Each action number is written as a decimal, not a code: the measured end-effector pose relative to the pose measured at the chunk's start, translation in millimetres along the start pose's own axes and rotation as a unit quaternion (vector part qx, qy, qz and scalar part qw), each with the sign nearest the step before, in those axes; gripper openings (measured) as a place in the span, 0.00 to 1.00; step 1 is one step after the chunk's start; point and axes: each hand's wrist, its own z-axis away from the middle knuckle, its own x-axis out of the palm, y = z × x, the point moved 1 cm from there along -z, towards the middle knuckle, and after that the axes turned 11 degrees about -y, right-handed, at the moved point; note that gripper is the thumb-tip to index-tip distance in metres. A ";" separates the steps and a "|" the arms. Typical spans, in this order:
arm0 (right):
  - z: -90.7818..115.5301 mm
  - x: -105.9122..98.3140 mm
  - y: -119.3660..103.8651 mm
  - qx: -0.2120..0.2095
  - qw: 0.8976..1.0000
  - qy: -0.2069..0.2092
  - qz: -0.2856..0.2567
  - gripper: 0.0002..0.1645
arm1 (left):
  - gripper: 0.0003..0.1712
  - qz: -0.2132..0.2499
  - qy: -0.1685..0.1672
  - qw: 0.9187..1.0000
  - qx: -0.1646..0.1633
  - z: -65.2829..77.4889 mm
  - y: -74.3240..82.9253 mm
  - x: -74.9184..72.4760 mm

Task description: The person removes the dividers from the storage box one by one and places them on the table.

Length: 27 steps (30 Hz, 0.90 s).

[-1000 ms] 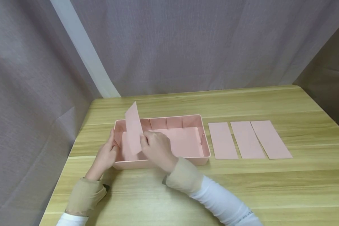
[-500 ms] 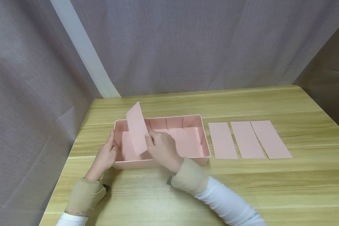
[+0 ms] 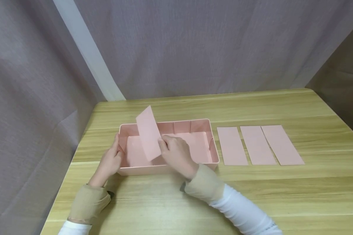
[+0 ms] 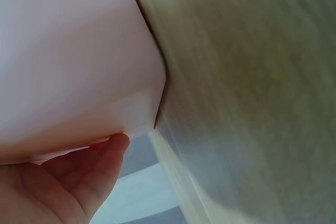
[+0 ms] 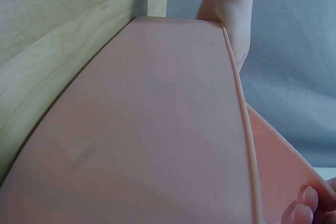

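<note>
A shallow pink rectangular box (image 3: 198, 147) with slotted inner walls stands on the table. My left hand (image 3: 109, 160) holds its left end, fingers along the outside of the wall and what looks like the thumb over the rim. In the left wrist view, fingertips (image 4: 119, 144) touch the box wall (image 4: 79, 61). My right hand (image 3: 177, 153) pinches the near edge of a thin pink divider panel (image 3: 148, 133), which stands tilted over the box with its far corner above the back rim. The right wrist view shows the box's outer wall (image 5: 142, 119) and a corner of the panel (image 5: 278, 166).
Three more pink panels lie flat in a row right of the box: the nearest panel (image 3: 232, 146), a middle panel (image 3: 257, 145) and a far right panel (image 3: 282, 145). The wooden table (image 3: 253, 202) has grey curtains (image 3: 194, 49) behind it and to its left.
My right hand has moved to the right along the box, carrying the tilted panel with it. The left hand, the box and the three loose panels stay where they were.
</note>
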 end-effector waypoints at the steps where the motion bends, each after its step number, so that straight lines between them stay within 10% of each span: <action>1: 0.4 -0.6 0.8 0.002 1.000 -0.002 0.000 0.21 | 0.35 0.000 0.000 1.000 -0.001 0.1 -0.2 0.0; 27: 14.6 -19.5 20.1 0.027 1.000 -0.007 -0.013 0.20 | 0.35 0.006 0.009 1.000 0.008 -0.8 -3.1 2.9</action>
